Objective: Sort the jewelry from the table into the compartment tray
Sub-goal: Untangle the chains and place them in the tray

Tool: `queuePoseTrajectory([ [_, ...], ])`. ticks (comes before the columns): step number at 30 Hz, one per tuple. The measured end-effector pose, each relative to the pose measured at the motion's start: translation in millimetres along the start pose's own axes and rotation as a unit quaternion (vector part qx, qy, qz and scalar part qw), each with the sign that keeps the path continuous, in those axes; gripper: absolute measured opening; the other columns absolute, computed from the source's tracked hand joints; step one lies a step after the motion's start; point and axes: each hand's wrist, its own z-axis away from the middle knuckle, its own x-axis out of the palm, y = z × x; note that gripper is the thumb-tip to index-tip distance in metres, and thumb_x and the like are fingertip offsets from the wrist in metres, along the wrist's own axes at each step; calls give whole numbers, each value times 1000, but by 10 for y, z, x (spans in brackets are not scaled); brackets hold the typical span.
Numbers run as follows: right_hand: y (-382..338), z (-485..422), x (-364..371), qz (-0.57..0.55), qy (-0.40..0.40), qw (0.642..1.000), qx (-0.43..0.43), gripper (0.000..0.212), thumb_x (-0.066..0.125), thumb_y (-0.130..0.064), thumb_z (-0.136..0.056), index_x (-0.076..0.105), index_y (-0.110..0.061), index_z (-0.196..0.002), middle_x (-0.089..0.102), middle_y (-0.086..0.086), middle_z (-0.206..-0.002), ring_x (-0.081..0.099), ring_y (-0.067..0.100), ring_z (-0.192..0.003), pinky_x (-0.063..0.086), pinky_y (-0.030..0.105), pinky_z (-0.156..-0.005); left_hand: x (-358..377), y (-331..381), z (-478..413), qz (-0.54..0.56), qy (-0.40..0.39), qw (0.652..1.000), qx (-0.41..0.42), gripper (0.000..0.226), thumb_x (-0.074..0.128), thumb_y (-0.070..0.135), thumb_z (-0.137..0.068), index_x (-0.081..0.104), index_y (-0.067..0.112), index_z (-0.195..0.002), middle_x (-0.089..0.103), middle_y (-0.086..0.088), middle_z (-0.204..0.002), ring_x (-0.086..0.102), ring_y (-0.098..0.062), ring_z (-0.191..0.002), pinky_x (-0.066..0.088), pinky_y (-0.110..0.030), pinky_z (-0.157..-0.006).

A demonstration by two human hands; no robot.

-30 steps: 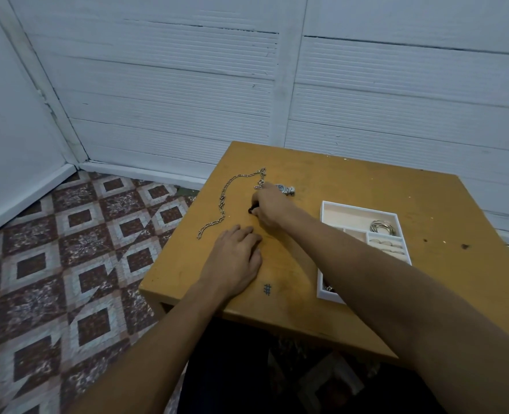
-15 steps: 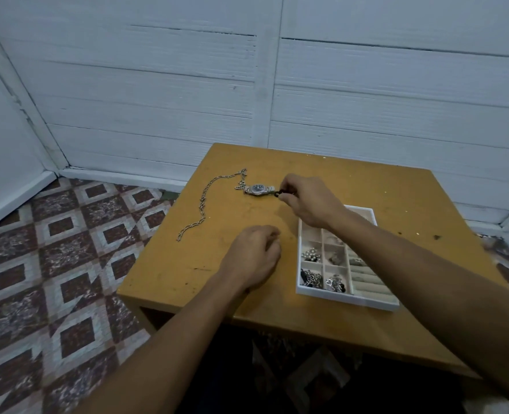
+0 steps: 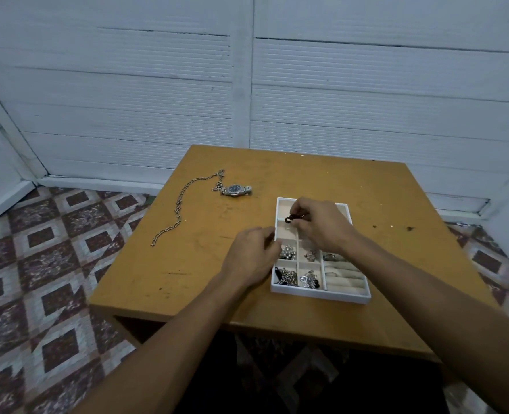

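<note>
Since our right hand only has a fingertip pinch on that small dark ring-shaped piece, the main worry is a sloppy drop. It hangs right above a divider near the tray's far-left corner. If we let go from up there, it could bounce into the wrong cell or hop over the tray's left rim onto the table. What the piece actually is, we can't tell, it's tiny and dark. We'd lower it in first.

The second worry is the tray itself. Our left hand rests on the table against the tray's left wall, fingers loosely curled and gripping nothing. A nudge from it would slide the tray and jumble the silver bits sitting in the tray's near cells.

As for where things sit, the dark piece is over the tray's far-left compartments, which look bare. It's just beyond the left hand. Out past the tray's far-left corner, well apart from both hands, the watch and the long chain lie on the table, unsorted.
</note>
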Motion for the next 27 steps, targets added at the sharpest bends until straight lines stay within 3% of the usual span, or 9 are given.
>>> queuePoseTrajectory([
  [3,-11,25,17,66,-8,997,-27,13,61,-16,-89,63,-13,-101,66,5,-95,59,22,-88,38,26,-67,17,-13,-6,7,3,1000,-4,40,41,41,-84,67,19,-105,70,-5,-91,64,-20,-83,53,-40,-69],
  [7,-27,19,41,192,-20,977,-93,16,58,-20,-88,67,-14,-100,70,7,-95,56,27,-96,44,35,-77,25,-4,-13,14,12,1000,-5,29,48,32,-86,67,14,-99,69,-7,-87,63,-21,-79,53,-42,-68],
  [13,-23,-3,113,158,-54,978,-126,19,57,-8,-87,71,-8,-100,59,8,-112,59,26,-99,49,39,-83,37,-18,-25,12,19,1000,-9,30,46,31,-83,68,14,-95,69,-6,-84,63,-19,-76,52,-42,-66],
  [20,-28,7,114,163,-39,975,-147,17,61,-7,-85,72,-8,-98,67,10,-97,57,27,-96,44,34,-81,42,-39,-36,11,21,1000,-1,34,44,34,-81,68,16,-96,69,-5,-83,62,-18,-75,52,-41,-66],
  [24,-2,-36,99,152,-38,982,-106,21,66,-15,-85,70,-7,-104,60,9,-108,55,24,-100,45,33,-84,62,-45,-41,22,21,1000,-4,37,43,36,-81,69,18,-100,71,-3,-87,64,-16,-79,54,-40,-67],
  [27,-17,-75,107,171,-59,978,-99,20,64,-15,-83,72,-9,-101,61,7,-103,59,24,-98,49,37,-82,66,-49,-40,25,21,999,-3,37,44,36,-81,68,17,-101,71,-5,-90,65,-18,-81,55,-42,-69],
])
